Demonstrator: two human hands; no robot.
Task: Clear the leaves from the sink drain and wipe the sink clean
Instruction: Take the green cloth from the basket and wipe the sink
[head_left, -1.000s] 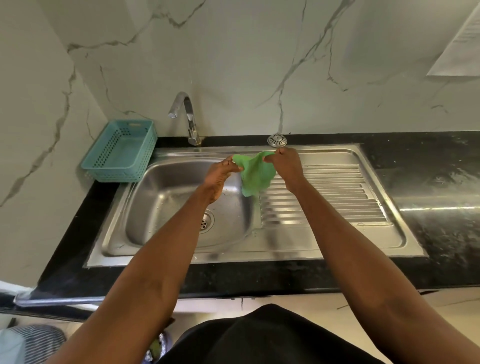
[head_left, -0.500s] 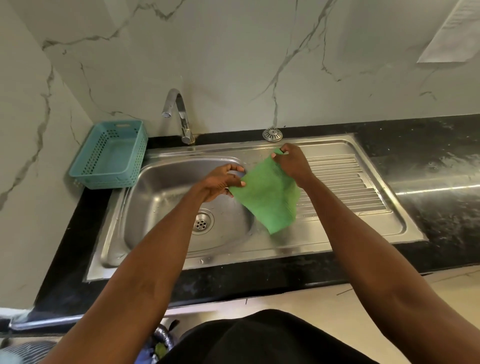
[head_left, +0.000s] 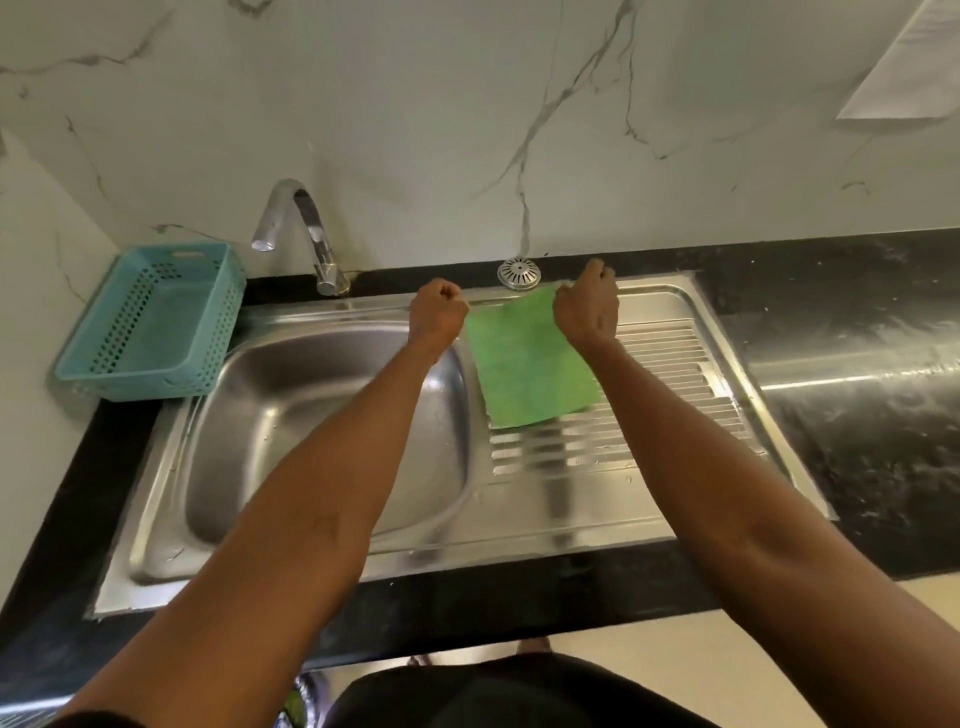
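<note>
Cloth (head_left: 527, 358) now spread flat, left hand (head_left: 436, 314) and right hand (head_left: 587, 306) pinching its far corners

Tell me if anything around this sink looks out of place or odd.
One thing: the drain strainer sits on the counter behind the drainboard, not in the basin. Otherwise nothing stands out; both hands hold the green cloth spread flat.
</note>
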